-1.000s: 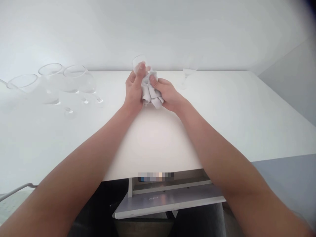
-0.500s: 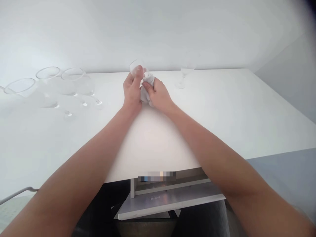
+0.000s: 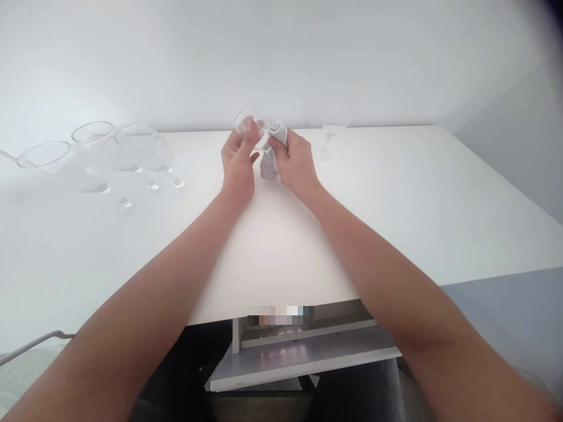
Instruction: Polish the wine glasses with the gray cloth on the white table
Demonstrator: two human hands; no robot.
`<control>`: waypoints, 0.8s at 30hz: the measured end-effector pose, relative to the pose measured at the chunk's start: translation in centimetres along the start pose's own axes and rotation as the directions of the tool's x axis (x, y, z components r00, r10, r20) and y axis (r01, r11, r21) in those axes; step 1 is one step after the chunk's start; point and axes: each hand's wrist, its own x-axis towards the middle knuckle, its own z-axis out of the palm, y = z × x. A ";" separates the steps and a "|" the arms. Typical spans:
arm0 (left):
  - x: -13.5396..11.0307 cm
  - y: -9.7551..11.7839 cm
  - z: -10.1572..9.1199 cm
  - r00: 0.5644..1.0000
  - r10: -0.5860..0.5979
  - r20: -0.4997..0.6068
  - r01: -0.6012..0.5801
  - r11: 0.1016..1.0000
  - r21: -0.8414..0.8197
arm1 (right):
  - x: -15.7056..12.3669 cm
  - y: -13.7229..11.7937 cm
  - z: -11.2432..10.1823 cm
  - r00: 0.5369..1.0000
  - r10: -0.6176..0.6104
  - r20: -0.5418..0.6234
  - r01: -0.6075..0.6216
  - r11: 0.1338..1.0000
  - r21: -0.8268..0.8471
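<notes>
Near the back of the white table, my left hand [image 3: 240,155] grips a clear stemmed glass [image 3: 246,119] by its bowl, the rim tilted up and to the left. My fingers cover much of the bowl. Just to the right, my right hand [image 3: 299,158] is closed around a bunched white cloth [image 3: 270,164], which hangs below the fingers. The cloth's rolled end pokes up beside the glass's lower end. Whether cloth and glass touch I cannot tell.
Several clear stemmed glasses [image 3: 92,167] stand on the left of the white table [image 3: 272,246]. Another glass [image 3: 329,138] stands at the back right, before the wall. An open drawer [image 3: 303,351] juts out under the front edge. A grey cable [image 3: 39,343] lies at lower left.
My right hand has drawn the cloth to the right, away from the glass, opening a small gap between my hands. My left hand still holds the glass in nearly the same place.
</notes>
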 end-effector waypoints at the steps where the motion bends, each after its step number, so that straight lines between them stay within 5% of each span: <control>1: 0.1 0.0 -0.1 1.000 -0.007 0.006 0.007 1.000 -0.016 | 0.1 0.2 0.1 1.000 0.013 0.007 -0.013 1.000 0.003; 6: 0.6 -0.3 -0.3 0.999 0.003 0.052 0.003 0.993 -0.119 | 0.1 0.9 0.6 0.977 0.176 0.122 -0.193 0.972 0.138; 8: 0.6 -0.5 -0.3 0.998 0.016 0.058 -0.009 0.992 -0.125 | 0.0 0.8 0.7 0.982 0.162 0.095 -0.174 0.976 0.132; 12: 0.8 -1.0 -0.7 0.998 0.057 0.031 -0.054 0.992 -0.113 | -0.1 0.9 0.2 0.984 0.005 -0.179 0.003 0.999 0.045; 15: 1.2 -1.4 -1.2 0.996 0.081 -0.045 -0.085 0.990 -0.114 | 0.0 1.5 -0.3 0.909 -0.070 -0.412 0.085 0.996 0.018; 17: 1.3 -1.5 -1.3 0.992 0.092 -0.090 -0.103 0.986 -0.131 | 0.0 1.7 -0.3 0.887 -0.037 -0.460 0.068 0.996 0.051; 21: 1.2 -1.1 -0.8 0.991 0.111 -0.081 -0.124 0.976 -0.177 | -0.4 0.8 0.6 0.976 0.175 -0.132 -0.131 0.948 0.289; 24: 0.8 -0.6 -0.2 0.994 0.100 -0.049 -0.106 0.982 -0.158 | -0.6 -0.5 1.0 0.952 0.305 0.005 -0.281 0.872 0.401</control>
